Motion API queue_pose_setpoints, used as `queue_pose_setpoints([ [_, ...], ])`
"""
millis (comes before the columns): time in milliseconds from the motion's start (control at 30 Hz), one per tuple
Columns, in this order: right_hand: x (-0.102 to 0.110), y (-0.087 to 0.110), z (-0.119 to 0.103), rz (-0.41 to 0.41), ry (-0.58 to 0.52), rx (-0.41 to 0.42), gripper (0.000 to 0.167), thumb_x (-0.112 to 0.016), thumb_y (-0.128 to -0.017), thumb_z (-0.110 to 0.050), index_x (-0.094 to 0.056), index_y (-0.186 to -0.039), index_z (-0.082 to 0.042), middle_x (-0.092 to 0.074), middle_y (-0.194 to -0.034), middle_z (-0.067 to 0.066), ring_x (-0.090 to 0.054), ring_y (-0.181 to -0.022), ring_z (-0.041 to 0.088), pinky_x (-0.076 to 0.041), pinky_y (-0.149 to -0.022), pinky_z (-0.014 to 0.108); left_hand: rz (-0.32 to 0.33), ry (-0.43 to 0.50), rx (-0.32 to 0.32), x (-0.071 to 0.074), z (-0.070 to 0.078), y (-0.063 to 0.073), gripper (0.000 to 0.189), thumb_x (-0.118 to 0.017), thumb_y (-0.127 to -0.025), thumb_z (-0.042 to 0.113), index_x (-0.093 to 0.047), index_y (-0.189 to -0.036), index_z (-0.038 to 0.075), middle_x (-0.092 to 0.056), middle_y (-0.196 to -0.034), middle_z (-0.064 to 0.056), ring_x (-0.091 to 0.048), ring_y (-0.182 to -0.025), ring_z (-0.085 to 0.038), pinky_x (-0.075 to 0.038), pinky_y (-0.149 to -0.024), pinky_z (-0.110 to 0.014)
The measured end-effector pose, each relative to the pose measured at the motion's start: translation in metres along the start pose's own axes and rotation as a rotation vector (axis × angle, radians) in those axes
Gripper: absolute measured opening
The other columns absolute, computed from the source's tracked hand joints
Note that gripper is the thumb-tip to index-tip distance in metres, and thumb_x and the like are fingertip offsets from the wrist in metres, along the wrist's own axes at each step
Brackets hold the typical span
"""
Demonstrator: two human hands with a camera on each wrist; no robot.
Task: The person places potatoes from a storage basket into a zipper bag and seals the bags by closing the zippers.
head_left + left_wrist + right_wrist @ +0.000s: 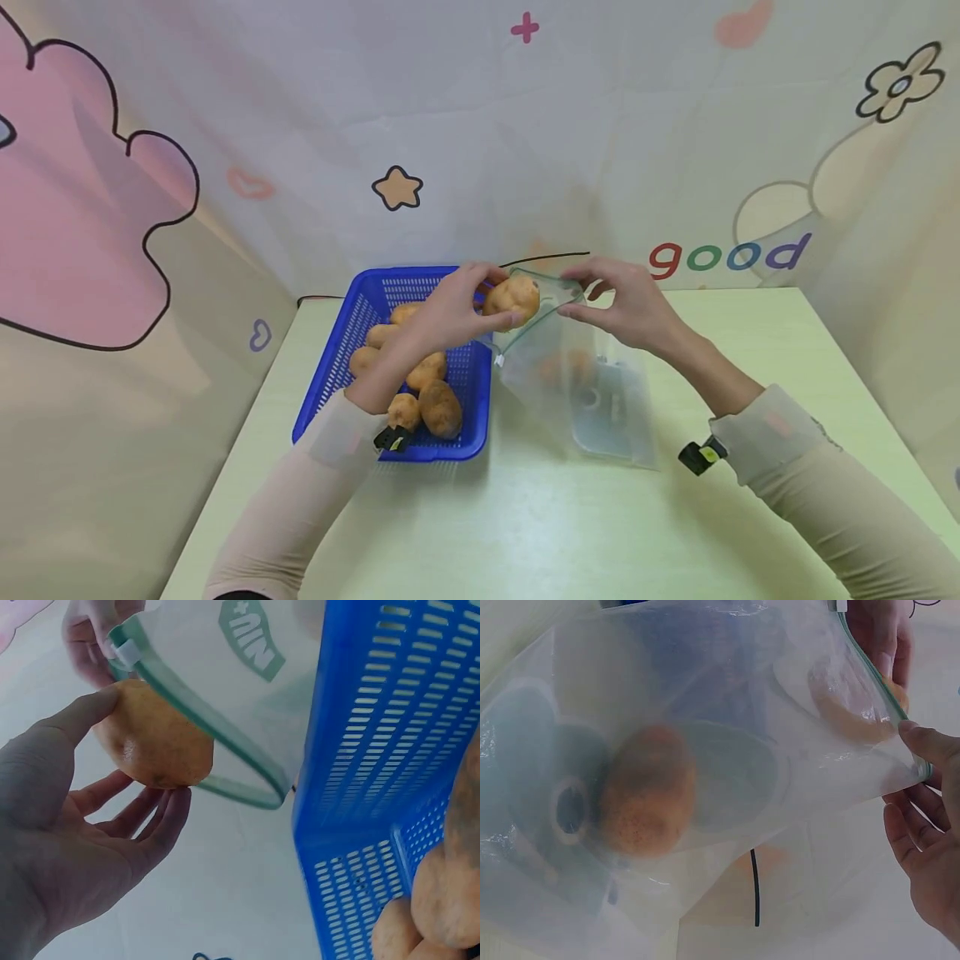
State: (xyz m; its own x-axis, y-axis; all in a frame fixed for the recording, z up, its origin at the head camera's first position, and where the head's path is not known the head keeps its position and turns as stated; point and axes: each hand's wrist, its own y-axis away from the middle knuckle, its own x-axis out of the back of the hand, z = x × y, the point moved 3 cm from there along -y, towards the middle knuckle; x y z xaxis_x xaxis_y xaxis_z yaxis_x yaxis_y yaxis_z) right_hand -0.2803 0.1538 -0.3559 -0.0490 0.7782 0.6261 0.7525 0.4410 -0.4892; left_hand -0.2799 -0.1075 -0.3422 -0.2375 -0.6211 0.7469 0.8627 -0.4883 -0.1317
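My left hand [457, 308] grips a potato [513, 302] between thumb and fingers, right at the mouth of a clear zipper bag [547, 358]. In the left wrist view that potato [154, 739] overlaps the bag's green-edged opening [202, 720]. My right hand [626, 304] pinches the bag's rim at its far right corner and holds the mouth apart. Through the cloudy plastic, the right wrist view shows another potato [649, 791] lying inside the bag. The bag's lower part rests on the table. A white slider [499, 360] sits at the near end of the zip.
A blue perforated basket [480, 417] with several potatoes [440, 408] stands to the left, under my left forearm. The pale green table [525, 525] meets a printed cloth backdrop [480, 125] close behind the basket. Cloth also hangs along both sides.
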Motion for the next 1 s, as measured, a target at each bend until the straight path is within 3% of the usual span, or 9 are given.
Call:
queue_pose_setpoints([
  [133,-0.002,0.000,-0.001,-0.004,-0.012,0.015,0.040,-0.091,-0.085,-0.009,-0.076,-0.121,-0.004,-0.077,-0.109,0.007,-0.070,-0.091,0.018,-0.061,-0.082,0.040,0.001,0.039,0.014,-0.007,-0.005,-0.002,0.061,-0.077,-0.099,0.041,-0.057,-0.145,0.006,-0.060,-0.138,-0.010,-0.061,-0.123,-0.025,-0.057,-0.100,-0.036],
  [267,-0.001,0.000,0.000,0.012,0.003,0.023,0.035,-0.090,-0.085,-0.006,-0.077,-0.118,-0.004,-0.077,-0.107,0.006,-0.070,-0.089,0.018,-0.061,-0.081,0.036,0.023,0.071,0.003,-0.005,-0.012,0.004,0.058,-0.075,-0.100,0.041,-0.059,-0.141,0.004,-0.062,-0.134,-0.012,-0.062,-0.124,-0.029,-0.057,-0.103,-0.043],
  [400,0.001,0.002,0.002,0.017,0.016,0.011,0.032,-0.089,-0.086,-0.006,-0.077,-0.116,-0.005,-0.077,-0.107,0.005,-0.069,-0.089,0.017,-0.059,-0.081,0.029,0.009,0.060,0.034,0.000,-0.026,0.022,0.057,-0.077,-0.099,0.039,-0.060,-0.140,0.003,-0.063,-0.135,-0.013,-0.059,-0.128,-0.031,-0.053,-0.108,-0.049],
  [533,0.002,0.005,0.002,0.016,0.028,0.005,0.034,-0.090,-0.085,-0.008,-0.076,-0.116,-0.006,-0.077,-0.107,0.003,-0.069,-0.090,0.015,-0.059,-0.082,0.029,-0.042,0.032,0.096,0.000,-0.049,0.045,0.058,-0.080,-0.097,0.038,-0.060,-0.143,0.008,-0.062,-0.140,-0.008,-0.056,-0.134,-0.026,-0.049,-0.113,-0.048],
  [633,0.003,0.005,0.002,0.016,0.033,0.010,0.035,-0.091,-0.085,-0.008,-0.076,-0.117,-0.006,-0.076,-0.107,0.001,-0.069,-0.090,0.014,-0.060,-0.082,0.031,-0.080,0.027,0.125,-0.002,-0.068,0.061,0.059,-0.082,-0.095,0.038,-0.060,-0.143,0.011,-0.062,-0.142,-0.006,-0.057,-0.134,-0.024,-0.052,-0.109,-0.047],
  [800,0.002,0.006,0.002,0.016,0.021,0.019,0.036,-0.091,-0.085,-0.008,-0.076,-0.118,-0.005,-0.076,-0.108,0.002,-0.069,-0.090,0.015,-0.061,-0.081,0.032,-0.145,0.021,0.117,-0.007,-0.092,0.086,0.060,-0.085,-0.093,0.033,-0.060,-0.141,0.006,-0.063,-0.139,-0.012,-0.060,-0.128,-0.030,-0.056,-0.102,-0.050],
  [1000,0.002,0.007,0.003,0.020,0.023,0.009,0.036,-0.090,-0.086,-0.009,-0.076,-0.118,-0.005,-0.077,-0.107,0.005,-0.068,-0.091,0.016,-0.061,-0.081,0.035,-0.218,0.003,0.090,-0.018,-0.103,0.103,0.065,-0.089,-0.090,0.028,-0.059,-0.141,0.002,-0.061,-0.137,-0.013,-0.061,-0.122,-0.030,-0.055,-0.102,-0.048],
])
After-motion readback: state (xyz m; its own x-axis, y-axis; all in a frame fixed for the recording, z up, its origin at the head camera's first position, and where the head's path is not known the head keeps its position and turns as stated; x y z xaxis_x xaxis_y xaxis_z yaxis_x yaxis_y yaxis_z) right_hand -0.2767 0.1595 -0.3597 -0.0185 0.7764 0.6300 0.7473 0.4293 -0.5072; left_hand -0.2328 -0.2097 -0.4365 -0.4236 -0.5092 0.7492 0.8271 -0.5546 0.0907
